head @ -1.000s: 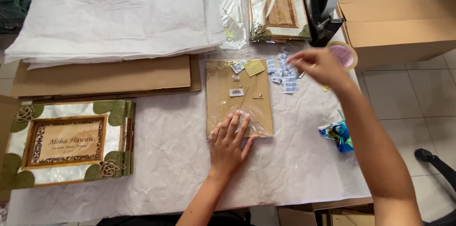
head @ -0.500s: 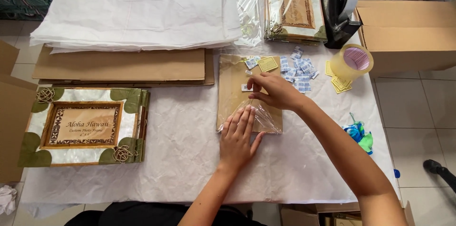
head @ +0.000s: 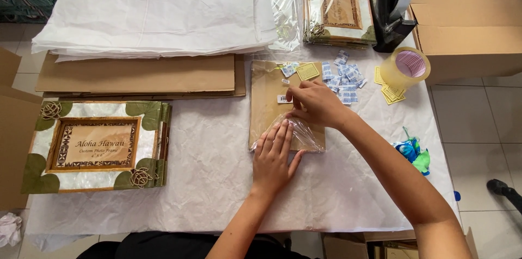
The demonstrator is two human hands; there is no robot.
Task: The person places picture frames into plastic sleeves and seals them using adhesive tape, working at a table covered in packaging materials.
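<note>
Flat under the left hand (head: 276, 155), fingers spread wide, lies the bagged brown frame back (head: 277, 104); the right hand (head: 314, 104) pinches its clear plastic flap. Probably stiff inside, slippery outside, best gripped by the edges.

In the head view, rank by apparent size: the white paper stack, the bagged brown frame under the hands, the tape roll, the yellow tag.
1. white paper stack, largest by far
2. bagged brown frame
3. tape roll
4. yellow tag, smallest

All lie on one table, so nearness barely affects this.
</note>
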